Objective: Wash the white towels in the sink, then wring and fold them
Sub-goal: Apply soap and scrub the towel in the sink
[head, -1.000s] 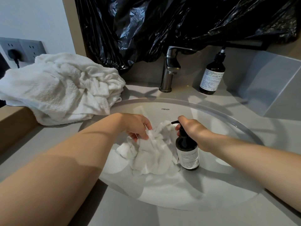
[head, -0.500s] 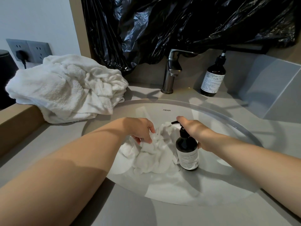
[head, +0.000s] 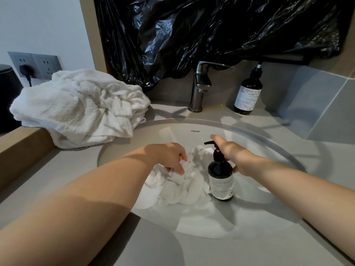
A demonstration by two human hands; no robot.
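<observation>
Fingers of the left hand (head: 169, 158) curl downward and pinch a fold of the wet white towel (head: 182, 186), which lies crumpled in the middle of the sink (head: 269, 140), left of centre on the basin floor. The right hand (head: 237, 157) is at the neck of the pump bottle (head: 221, 179): its forefinger stretches straight out over the pump head, the thumb lies against the bottle's shoulder, and the other fingers are hidden behind the neck. That bottle stands upright inside the basin, touching the towel's right edge. Bare basin lies near and to the right of the bottle, up to the curved rim. On the far left, a pile of dry towels (head: 80, 108) sits on the counter (head: 57, 175), its near right corner hanging just over the sink's rim and its left side lying over a raised wooden ledge (head: 21, 148). The faucet (head: 200, 87) stands behind the far rim, its spout reaching toward the basin, with a second dark bottle (head: 248, 93) to its right against the wall. Black plastic sheeting (head: 211, 35) hangs above both, its lower edge just over the faucet. Wall sockets (head: 34, 64) show at far left, one with a plug in it.
</observation>
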